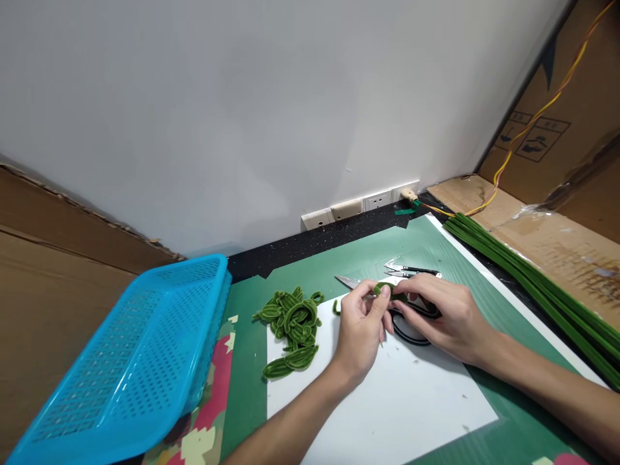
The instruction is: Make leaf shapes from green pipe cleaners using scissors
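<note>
My left hand (359, 329) pinches a small looped piece of green pipe cleaner (383, 288) between thumb and fingers. On its right side, the fingertips of my right hand (448, 316) close on the same piece. Its far end is hidden by the fingers. Beneath my hands lies a pair of black-handled scissors (411, 336), partly covered, blades pointing left. Just beyond are small thread snips (411, 270). To the left, a pile of leaf shapes bent from green pipe cleaner (295, 320) rests partly on a white sheet (387, 413). A short green scrap (336, 308) lies near my left hand.
A blue perforated plastic basket (121, 349) stands at the left. Along the right edge runs a bundle of long green pipe cleaners (527, 284). A green mat (334, 258) covers the table. Behind are wall sockets (378, 201) with a plugged-in yellow cord (504, 161), and cardboard (571, 194).
</note>
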Action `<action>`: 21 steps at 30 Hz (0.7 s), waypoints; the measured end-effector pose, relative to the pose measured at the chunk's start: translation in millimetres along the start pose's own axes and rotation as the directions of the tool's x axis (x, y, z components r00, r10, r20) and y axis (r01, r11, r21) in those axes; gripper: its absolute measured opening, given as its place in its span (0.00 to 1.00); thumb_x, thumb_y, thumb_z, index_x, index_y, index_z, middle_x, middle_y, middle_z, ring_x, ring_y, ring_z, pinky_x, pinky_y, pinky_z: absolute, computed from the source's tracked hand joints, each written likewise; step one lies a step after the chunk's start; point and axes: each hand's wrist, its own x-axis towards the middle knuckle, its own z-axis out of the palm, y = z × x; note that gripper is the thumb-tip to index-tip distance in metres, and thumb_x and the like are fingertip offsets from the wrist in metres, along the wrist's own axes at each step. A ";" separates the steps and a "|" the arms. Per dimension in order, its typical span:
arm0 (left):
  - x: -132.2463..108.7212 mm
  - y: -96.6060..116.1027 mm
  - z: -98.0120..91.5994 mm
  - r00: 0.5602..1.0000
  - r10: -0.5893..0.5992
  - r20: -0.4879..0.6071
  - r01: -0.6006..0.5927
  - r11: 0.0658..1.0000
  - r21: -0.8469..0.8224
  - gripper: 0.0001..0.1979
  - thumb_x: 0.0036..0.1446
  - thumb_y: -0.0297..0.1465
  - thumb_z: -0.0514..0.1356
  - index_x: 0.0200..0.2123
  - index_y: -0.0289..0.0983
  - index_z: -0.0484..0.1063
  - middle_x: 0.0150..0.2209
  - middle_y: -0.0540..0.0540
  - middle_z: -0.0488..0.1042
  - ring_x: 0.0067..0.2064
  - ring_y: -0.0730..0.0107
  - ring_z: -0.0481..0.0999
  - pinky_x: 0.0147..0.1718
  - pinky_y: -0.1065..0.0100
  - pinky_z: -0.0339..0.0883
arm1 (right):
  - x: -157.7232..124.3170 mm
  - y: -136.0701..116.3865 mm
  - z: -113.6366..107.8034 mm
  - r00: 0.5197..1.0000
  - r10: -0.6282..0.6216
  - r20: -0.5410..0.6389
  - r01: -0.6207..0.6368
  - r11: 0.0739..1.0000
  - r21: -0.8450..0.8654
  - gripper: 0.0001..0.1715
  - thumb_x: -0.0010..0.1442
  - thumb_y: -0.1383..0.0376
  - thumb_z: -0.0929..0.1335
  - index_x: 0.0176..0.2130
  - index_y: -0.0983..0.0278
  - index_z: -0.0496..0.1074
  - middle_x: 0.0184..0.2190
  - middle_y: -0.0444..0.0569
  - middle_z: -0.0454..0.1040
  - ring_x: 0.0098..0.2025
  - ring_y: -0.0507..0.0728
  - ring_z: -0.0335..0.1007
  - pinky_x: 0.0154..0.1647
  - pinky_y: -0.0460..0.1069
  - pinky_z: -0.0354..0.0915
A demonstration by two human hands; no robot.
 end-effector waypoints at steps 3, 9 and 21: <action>-0.2 -0.5 0.5 1.000 -0.002 0.015 0.002 1.000 0.011 0.17 0.72 0.44 0.62 0.46 0.35 0.76 0.20 0.54 0.70 0.17 0.78 0.64 0.17 0.76 0.57 | -1.3 1.5 -0.1 0.999 0.015 -0.039 -0.014 1.000 0.024 0.13 0.70 0.72 0.70 0.53 0.61 0.75 0.41 0.51 0.83 0.37 0.57 0.80 0.38 0.51 0.75; -1.7 5.3 1.2 1.000 -0.010 0.003 0.010 0.999 -0.043 0.19 0.68 0.37 0.64 0.58 0.35 0.74 0.22 0.54 0.72 0.18 0.77 0.65 0.17 0.76 0.58 | -2.6 0.5 -2.2 0.988 0.120 -0.099 -0.114 0.991 0.065 0.16 0.70 0.73 0.68 0.56 0.63 0.72 0.40 0.50 0.81 0.32 0.54 0.77 0.34 0.49 0.74; -1.5 4.2 2.5 0.999 -0.049 0.013 0.050 0.996 -0.078 0.22 0.70 0.44 0.60 0.54 0.32 0.78 0.35 0.44 0.78 0.22 0.75 0.72 0.16 0.75 0.60 | 2.6 -2.4 -3.0 0.980 0.140 -0.138 -0.131 0.989 0.072 0.11 0.71 0.71 0.68 0.51 0.61 0.73 0.35 0.47 0.79 0.30 0.54 0.76 0.30 0.49 0.72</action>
